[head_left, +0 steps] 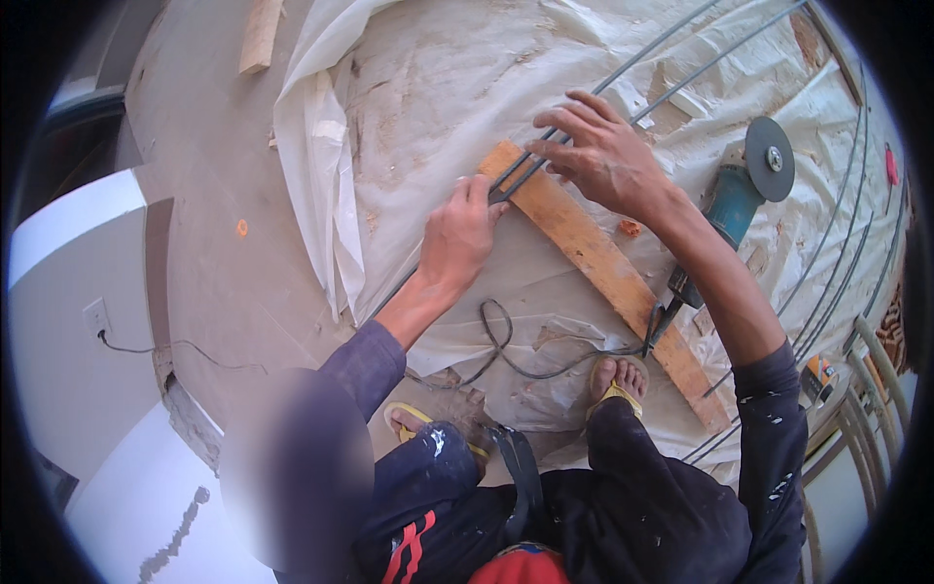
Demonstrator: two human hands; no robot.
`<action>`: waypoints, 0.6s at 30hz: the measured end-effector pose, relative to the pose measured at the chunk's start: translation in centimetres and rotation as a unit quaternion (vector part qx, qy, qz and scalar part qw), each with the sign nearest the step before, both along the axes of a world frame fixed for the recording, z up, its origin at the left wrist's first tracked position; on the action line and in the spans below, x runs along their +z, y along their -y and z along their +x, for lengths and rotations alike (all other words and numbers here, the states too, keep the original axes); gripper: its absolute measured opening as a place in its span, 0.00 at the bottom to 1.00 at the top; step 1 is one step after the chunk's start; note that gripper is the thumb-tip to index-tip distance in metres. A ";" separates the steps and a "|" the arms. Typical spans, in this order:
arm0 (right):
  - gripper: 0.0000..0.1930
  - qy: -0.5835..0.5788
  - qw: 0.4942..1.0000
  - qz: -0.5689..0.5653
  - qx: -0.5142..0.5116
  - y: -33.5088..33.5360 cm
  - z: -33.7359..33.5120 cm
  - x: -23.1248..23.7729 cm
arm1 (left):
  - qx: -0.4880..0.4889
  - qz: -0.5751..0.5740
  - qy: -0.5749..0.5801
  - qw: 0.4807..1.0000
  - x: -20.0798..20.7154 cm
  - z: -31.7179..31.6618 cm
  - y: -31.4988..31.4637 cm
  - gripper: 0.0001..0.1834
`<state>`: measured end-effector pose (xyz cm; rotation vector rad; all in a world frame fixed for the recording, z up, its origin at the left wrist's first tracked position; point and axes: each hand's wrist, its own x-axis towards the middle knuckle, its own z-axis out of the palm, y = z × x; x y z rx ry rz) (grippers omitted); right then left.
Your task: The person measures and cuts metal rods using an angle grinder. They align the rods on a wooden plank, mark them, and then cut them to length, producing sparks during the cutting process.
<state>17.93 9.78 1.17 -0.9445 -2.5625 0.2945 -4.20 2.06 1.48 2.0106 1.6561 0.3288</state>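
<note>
Two long thin dark metal rods (654,56) run side by side from the far right toward me, over the end of a wooden plank (584,243). My left hand (455,234) is closed round them just left of the plank, thumb and fingers pinching. Over the same rods, a little farther along, my right hand (608,156) has its fingers spread, the fingertips at or very near the rods; contact is unclear. Right of the plank lies a teal angle grinder (732,204) with a dark cutting disc (769,159), closest to my right forearm.
A creased white plastic sheet (418,88) covers the floor. The grinder's black cable (545,375) loops near my feet. More rods (846,224) lie at the right, beside a curved wooden chair (866,428). An offcut of wood (261,37) lies far left; a wall socket (97,316) holds a plug.
</note>
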 end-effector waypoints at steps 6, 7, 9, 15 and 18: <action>0.18 0.056 0.992 -0.066 0.093 -0.9 -3.8 -0.1 | 0.012 0.000 0.007 1.000 -0.7 -2.3 0.3 0.13; 0.19 0.034 0.992 -0.074 0.092 -1.0 -3.8 -0.5 | 0.012 0.010 0.017 1.000 -1.2 -2.5 0.5 0.12; 0.21 0.052 0.996 -0.048 0.045 -0.4 -2.8 -1.7 | -0.008 0.074 0.056 0.996 -2.2 -2.1 0.9 0.11; 0.18 0.079 0.996 -0.047 0.012 -0.4 -2.2 -2.2 | -0.075 0.010 0.019 0.997 4.0 -6.6 7.8 0.20; 0.17 0.101 0.992 -0.068 0.045 -0.1 -2.4 -2.0 | -0.125 -0.331 0.133 0.926 11.0 -13.6 13.9 0.21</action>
